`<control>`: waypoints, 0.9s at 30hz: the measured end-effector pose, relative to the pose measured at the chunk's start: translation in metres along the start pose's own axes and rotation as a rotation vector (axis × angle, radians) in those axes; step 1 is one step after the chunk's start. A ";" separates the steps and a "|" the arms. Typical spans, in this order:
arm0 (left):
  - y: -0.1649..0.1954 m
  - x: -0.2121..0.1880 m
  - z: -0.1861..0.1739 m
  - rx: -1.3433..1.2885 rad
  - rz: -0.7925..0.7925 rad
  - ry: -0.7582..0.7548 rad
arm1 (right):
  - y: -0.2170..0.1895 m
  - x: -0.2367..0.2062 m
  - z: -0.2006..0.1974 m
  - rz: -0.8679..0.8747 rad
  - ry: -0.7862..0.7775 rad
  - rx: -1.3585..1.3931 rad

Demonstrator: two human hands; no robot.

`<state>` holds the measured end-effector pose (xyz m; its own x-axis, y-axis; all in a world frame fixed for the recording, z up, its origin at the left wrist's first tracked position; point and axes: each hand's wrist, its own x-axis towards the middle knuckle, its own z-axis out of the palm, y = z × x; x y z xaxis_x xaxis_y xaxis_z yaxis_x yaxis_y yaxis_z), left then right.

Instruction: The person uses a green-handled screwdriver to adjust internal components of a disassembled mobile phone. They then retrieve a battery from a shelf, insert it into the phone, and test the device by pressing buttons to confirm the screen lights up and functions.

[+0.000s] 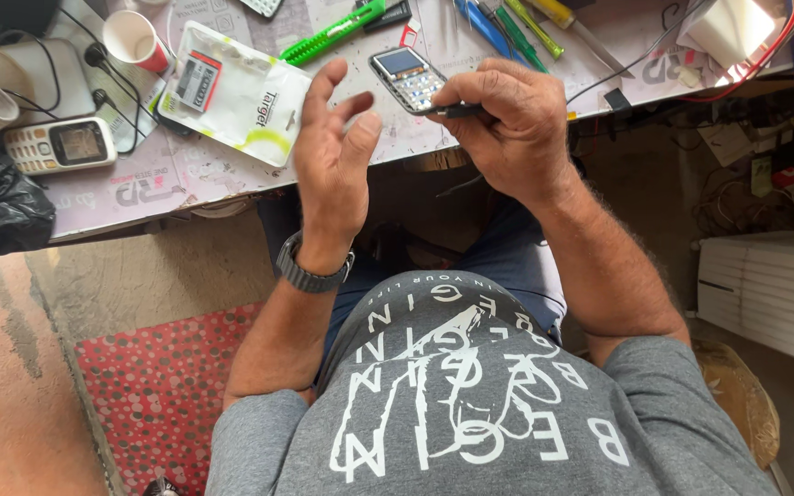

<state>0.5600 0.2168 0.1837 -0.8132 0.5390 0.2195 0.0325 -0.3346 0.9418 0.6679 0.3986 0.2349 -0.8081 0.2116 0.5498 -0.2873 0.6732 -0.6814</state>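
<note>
Right hand (516, 129) pinching thin black tool (457, 110) against keypad phone (406, 78), left hand (333, 156) spread, empty, just beside, white pouch (236, 92) beyond it

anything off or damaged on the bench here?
Yes: the small keypad phone by the right hand sits at the table edge with its keypad cover off and internals bare. The right hand touches it with a thin dark tool; the left hand hovers open, empty. The white phone looks intact.
</note>
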 end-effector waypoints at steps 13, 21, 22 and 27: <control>-0.003 0.005 -0.005 0.769 0.614 -0.231 | 0.021 -0.024 0.017 0.004 -0.062 -0.049; -0.016 0.009 -0.007 0.797 0.650 -0.262 | 0.021 -0.030 0.012 0.090 -0.068 -0.043; -0.017 0.010 -0.006 0.801 0.654 -0.265 | 0.019 -0.031 0.011 0.102 -0.063 -0.038; -0.017 0.013 -0.003 0.840 0.657 -0.229 | 0.007 -0.042 0.005 0.323 0.006 0.287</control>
<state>0.5471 0.2277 0.1699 -0.3675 0.6084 0.7035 0.8783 -0.0217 0.4776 0.6970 0.3915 0.2047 -0.8774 0.3834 0.2884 -0.1521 0.3477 -0.9252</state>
